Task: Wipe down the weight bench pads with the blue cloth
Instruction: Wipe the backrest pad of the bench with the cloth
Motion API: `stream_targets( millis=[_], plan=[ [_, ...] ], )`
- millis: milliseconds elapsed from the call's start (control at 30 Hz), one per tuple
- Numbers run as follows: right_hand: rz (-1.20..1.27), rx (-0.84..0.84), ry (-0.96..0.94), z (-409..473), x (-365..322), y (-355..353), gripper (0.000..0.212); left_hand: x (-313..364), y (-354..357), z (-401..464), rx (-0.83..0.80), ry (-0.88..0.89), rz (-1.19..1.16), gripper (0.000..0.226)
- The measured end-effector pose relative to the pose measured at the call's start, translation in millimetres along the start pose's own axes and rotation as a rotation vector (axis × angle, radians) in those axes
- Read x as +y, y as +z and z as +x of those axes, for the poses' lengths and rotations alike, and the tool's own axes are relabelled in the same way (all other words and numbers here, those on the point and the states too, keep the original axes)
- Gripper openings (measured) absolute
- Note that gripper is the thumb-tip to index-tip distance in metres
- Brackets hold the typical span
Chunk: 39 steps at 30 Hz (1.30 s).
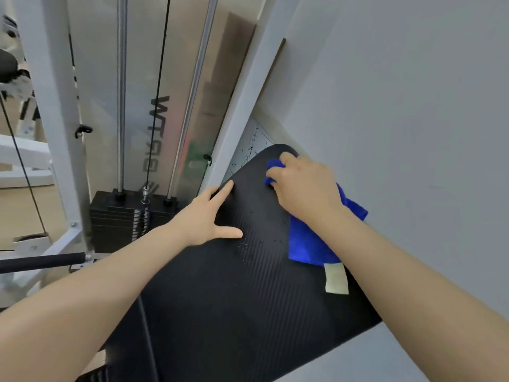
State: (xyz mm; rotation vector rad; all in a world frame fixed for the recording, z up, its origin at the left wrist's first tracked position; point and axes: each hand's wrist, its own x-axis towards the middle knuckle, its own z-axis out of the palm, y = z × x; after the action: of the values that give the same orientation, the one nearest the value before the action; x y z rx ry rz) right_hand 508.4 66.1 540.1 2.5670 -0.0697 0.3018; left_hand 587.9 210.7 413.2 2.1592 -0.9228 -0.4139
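At the far end of the black bench pad, near its rounded top corner, my right hand grips the blue cloth, fingers curled into a bunched part of it and pressing it onto the pad surface. Rest of the cloth trails out from under my wrist toward the pad's right edge; one corner hangs just past that edge, against the grey wall. A pale care label hangs off the cloth's near end and lies flat on the pad, close to the right edge.

My left hand is on the pad's left edge, fingers straight and spread, holding nothing. Index finger points up along the edge, thumb lies flat on the ribbed surface. Just bracing.

Pad runs diagonally, near end toward me at bottom, far end up and right. Small specks or droplets show mid-pad, just past my left thumb; can't tell which.

Left of the pad: black weight stack with two chrome guide rods and a black cable running up from it, inside a white machine frame. A black foam-grip bar sticks out at lower left. A white sheet with handwriting sits behind the pad's far end, partly covered by it.
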Motion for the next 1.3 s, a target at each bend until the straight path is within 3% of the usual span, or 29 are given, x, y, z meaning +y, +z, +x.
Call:
stream_targets(
  millis=[167, 267, 400, 467, 500, 567, 633, 700, 900, 1100, 1300],
  plan=[
    [-0.009, 0.01, 0.085, 60, -17, 9, 0.016, -12, -8, 4, -0.083, 0.041, -0.04, 0.12],
    [0.013, 0.019, 0.069, 47, -17, 7, 0.018, -12, -7, 3, -0.117, 0.057, -0.062, 0.119],
    [0.036, -0.125, -0.125, -9, -24, 3, 0.018, -13, -10, 0, -0.112, 0.076, -0.101, 0.116],
    [0.01, -0.217, -0.199, -18, -22, -2, 0.004, -16, -12, 1, -0.13, 0.084, -0.088, 0.118],
    [0.009, -0.19, -0.2, -14, -19, -2, 0.007, -18, -13, 1, -0.144, 0.092, -0.054, 0.121],
    [-0.051, -0.095, -0.171, 7, -14, 5, 0.005, -20, -13, 2, -0.152, 0.124, 0.112, 0.133],
    [-0.012, 0.024, -0.062, 38, -13, 15, 0.017, -21, -11, 2, -0.13, 0.145, 0.319, 0.142],
    [-0.002, 0.032, 0.029, 61, -15, 16, 0.022, -21, -8, 1, -0.088, 0.15, 0.435, 0.144],
    [0.024, -0.03, 0.059, 41, -35, 13, 0.018, -20, 1, -8, -0.04, 0.153, 0.45, 0.141],
    [0.044, -0.176, -0.133, 9, -54, 14, 0.019, -16, -2, -15, -0.056, 0.112, 0.455, 0.135],
    [-0.022, -0.027, 0.105, 57, -10, 8, 0.02, -20, 4, -11, -0.042, 0.104, 0.521, 0.133]
  ],
)
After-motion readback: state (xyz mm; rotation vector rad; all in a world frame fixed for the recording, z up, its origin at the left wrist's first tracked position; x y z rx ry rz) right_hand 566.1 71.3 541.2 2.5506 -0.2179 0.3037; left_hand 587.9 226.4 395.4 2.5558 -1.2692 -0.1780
